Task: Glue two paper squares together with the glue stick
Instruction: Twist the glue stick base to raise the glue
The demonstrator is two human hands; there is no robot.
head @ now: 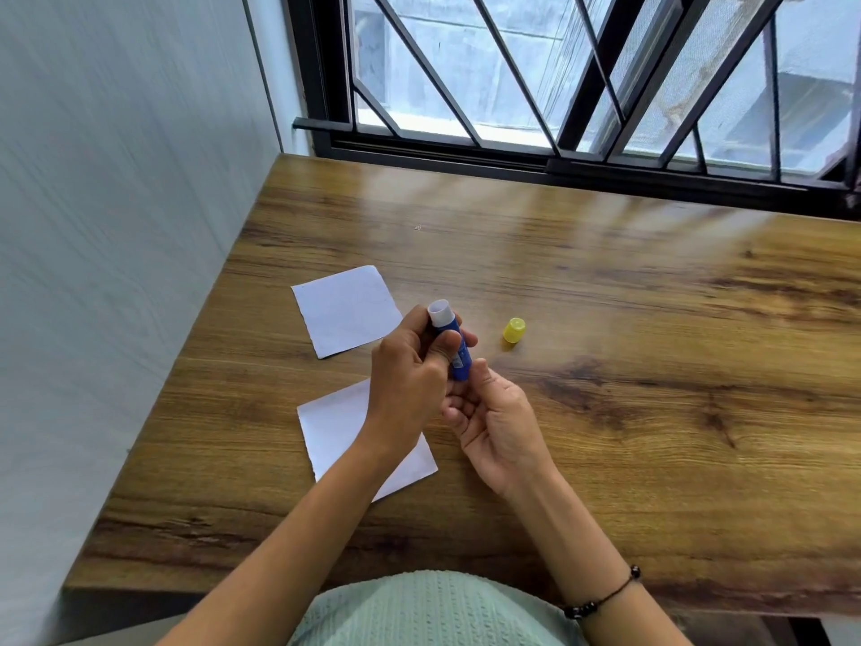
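Both hands on the open glue stick (449, 340), above a wooden table (605, 412).

The left hand (412, 380) is wrapped around the blue tube's upper half, thumb across the front; the right hand (494, 419) grips its lower end with fingertips — so both are closed on it, close together. The tube is tilted, its long axis running from the right hand up and away to the white open end, which points toward the window (559, 76). Whether glue shows inside that end I cannot tell. Its yellow cap (514, 330) lies on the table just right of the hands. 2 paper squares lie flat and apart — the far paper (345, 310) uncovered, the near paper (335, 426) partly under the left forearm.
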